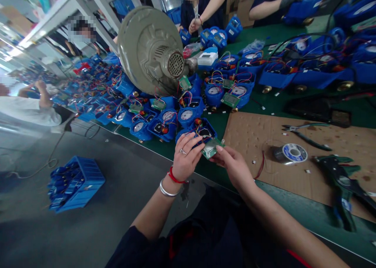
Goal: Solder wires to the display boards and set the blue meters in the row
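Note:
A small green circuit board [210, 148] is held at the bench edge, tilted, in front of an open blue meter housing [208, 128] with wires inside. My right hand [230, 160] pinches the board's right side between thumb and fingers. My left hand [187, 152], with a ring and a red cord at the wrist, reaches over the housing's near side; its fingers are close together and touch the board's left end. Whether the left fingers grip anything else is hidden. More blue meters with dials, such as one dial meter [187, 114], stand just behind.
A large grey-green fan [152, 51] stands behind the meters. Cardboard [249, 131] at right bears pliers [308, 137], a solder spool [290, 153] and a wire stripper [342, 182]. A blue crate [91, 182] sits on the floor. Other people work across and at left.

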Demonstrator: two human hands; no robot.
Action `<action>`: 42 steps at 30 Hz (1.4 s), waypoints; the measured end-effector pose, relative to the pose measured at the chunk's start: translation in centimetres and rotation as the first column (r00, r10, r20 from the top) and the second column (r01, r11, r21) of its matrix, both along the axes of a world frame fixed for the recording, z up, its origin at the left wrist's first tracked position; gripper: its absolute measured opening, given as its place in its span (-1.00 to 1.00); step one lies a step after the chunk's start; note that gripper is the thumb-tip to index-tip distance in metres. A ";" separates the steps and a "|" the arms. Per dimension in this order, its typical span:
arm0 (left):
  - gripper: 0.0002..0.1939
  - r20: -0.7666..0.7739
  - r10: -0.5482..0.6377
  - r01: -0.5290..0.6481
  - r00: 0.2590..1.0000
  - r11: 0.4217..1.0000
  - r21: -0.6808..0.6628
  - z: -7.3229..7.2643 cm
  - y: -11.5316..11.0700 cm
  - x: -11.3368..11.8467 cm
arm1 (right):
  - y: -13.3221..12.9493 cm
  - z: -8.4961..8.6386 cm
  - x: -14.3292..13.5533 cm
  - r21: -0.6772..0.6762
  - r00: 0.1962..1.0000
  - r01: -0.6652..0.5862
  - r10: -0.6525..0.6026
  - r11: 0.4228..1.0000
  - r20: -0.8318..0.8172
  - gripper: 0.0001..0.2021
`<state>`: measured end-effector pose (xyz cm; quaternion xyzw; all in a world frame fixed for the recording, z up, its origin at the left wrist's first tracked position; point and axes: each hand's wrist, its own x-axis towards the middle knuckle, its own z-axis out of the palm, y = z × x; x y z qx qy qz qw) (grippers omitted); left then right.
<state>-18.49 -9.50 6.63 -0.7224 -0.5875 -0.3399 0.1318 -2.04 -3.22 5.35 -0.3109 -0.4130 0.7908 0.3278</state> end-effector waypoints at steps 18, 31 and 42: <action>-0.66 0.815 0.374 -0.158 0.443 0.927 -0.339 2.5 2.1 0.0 | -0.3 0.4 0.3 0.103 0.998 -0.027 0.021 0.994 0.060 -0.75; -0.65 0.808 0.390 -0.131 0.442 0.919 -0.372 2.4 2.2 0.0 | -0.4 0.4 0.1 0.091 0.998 -0.017 0.012 0.996 0.063 -0.75; -0.67 0.771 0.388 -0.154 0.506 0.920 -0.362 2.6 2.1 0.0 | -0.4 0.7 0.0 0.098 0.996 -0.026 0.017 0.995 0.087 -0.72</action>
